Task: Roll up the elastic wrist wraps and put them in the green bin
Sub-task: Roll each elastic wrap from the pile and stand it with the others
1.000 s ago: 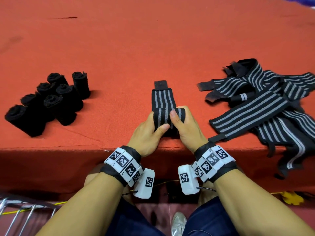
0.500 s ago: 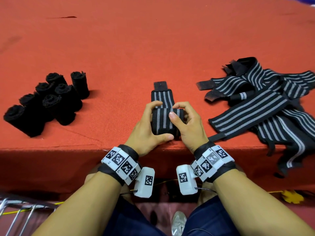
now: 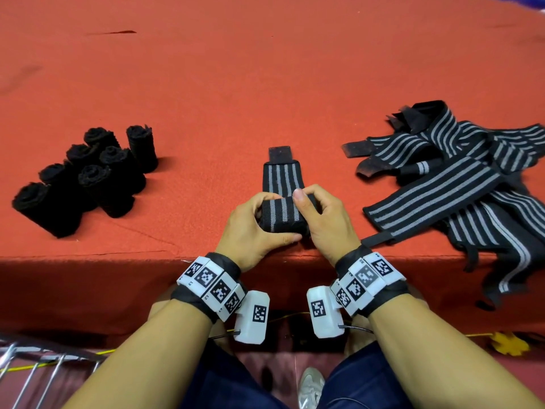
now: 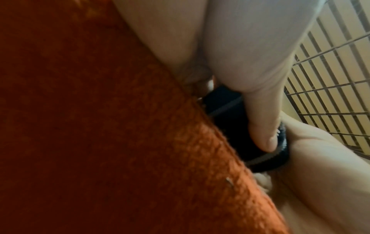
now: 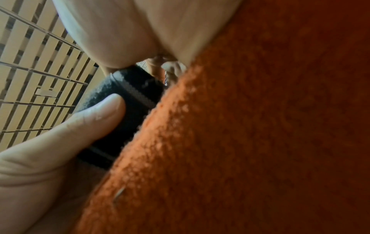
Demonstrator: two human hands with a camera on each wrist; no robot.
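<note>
Orange-red felt covers the table (image 3: 265, 84), and both hands work at its near edge. No brand or readable writing shows; the only markings are black-and-white square code tags (image 3: 212, 283) on the white blocks strapped to each wrist.

Between the hands lies the striped wrist wrap (image 3: 281, 212), partly rolled. The left hand (image 3: 250, 231) curls round the roll's left end, thumb along its near side. The right hand (image 3: 327, 222) grips the right end, thumb pressed on top of the roll. Beyond the fingers the unrolled tail (image 3: 281, 178) lies flat on the felt, ending in a dark tab (image 3: 278, 153). In the wrist views each thumb presses on the black roll (image 4: 232, 126) (image 5: 128, 98) against the felt.

Well to the left of the left hand stands a cluster of rolled black wraps (image 3: 85, 178). Just right of the right hand sprawls a heap of unrolled striped wraps (image 3: 448, 184), some hanging over the table edge. The green bin is not seen.
</note>
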